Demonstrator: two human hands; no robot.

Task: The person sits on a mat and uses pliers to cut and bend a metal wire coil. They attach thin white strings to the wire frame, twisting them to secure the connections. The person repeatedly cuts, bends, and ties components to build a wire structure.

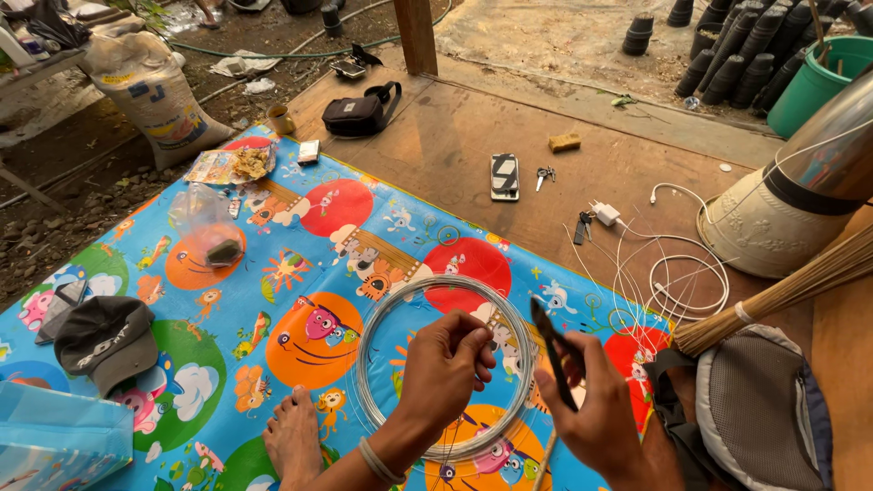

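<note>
The wire coil (443, 364) lies on the mat (300, 236), cap (105, 336) to its left, backpack (759, 409) to its right, phone (505, 175) on the boards (455, 127) behind.

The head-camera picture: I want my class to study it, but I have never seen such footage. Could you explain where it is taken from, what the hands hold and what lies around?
There is one view only, from a camera worn on a person's head, looking down at their own two bare hands; no machine is involved. The person sits on a bright cartoon-printed plastic mat spread over a brown wooden floor; a bare foot shows below. The left hand pinches a strand from a round coil of thin silver wire. The right hand grips a dark slim tool, possibly pliers. Around lie a grey cap, a black pouch, a phone, a white charger cable and a bundle of straw-coloured broom sticks.
</note>
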